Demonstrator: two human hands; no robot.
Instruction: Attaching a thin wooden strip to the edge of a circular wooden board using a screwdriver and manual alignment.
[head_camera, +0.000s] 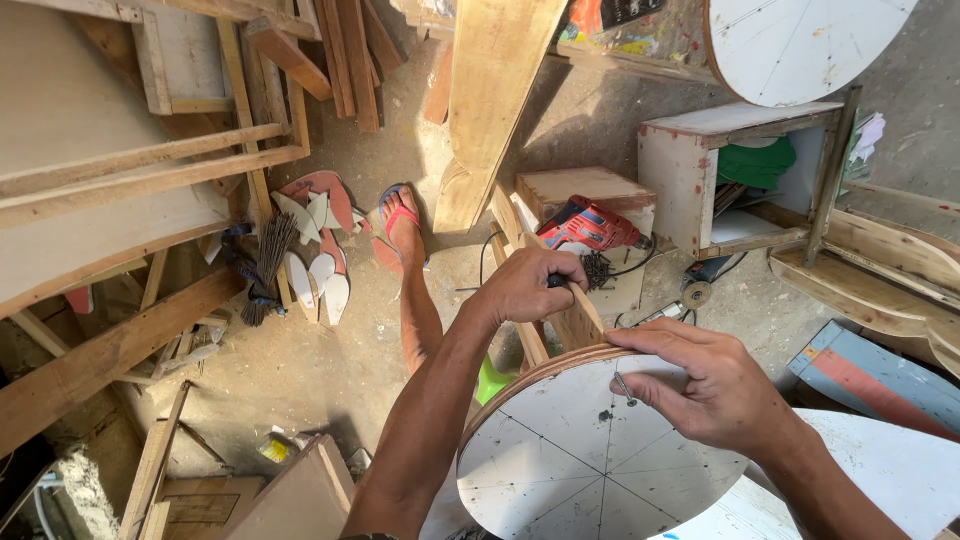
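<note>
A round white wooden disc (570, 460) with pencil lines crossing at its middle lies under my hands. My right hand (700, 385) rests on the disc's upper part and pinches a thin nail (625, 388) upright against it. My left hand (530, 285) is closed around a dark handle just beyond the disc's rim, beside a strip of plywood (578, 320) standing along the edge. What the handle belongs to is hidden by the fingers.
A red power drill (590, 228) lies on a small wooden box with loose nails beside it. A white open-sided cabinet (700, 175) stands to the right. Planks and frames (150, 170) crowd the left. My foot in a red sandal (400, 225) is on the dusty floor.
</note>
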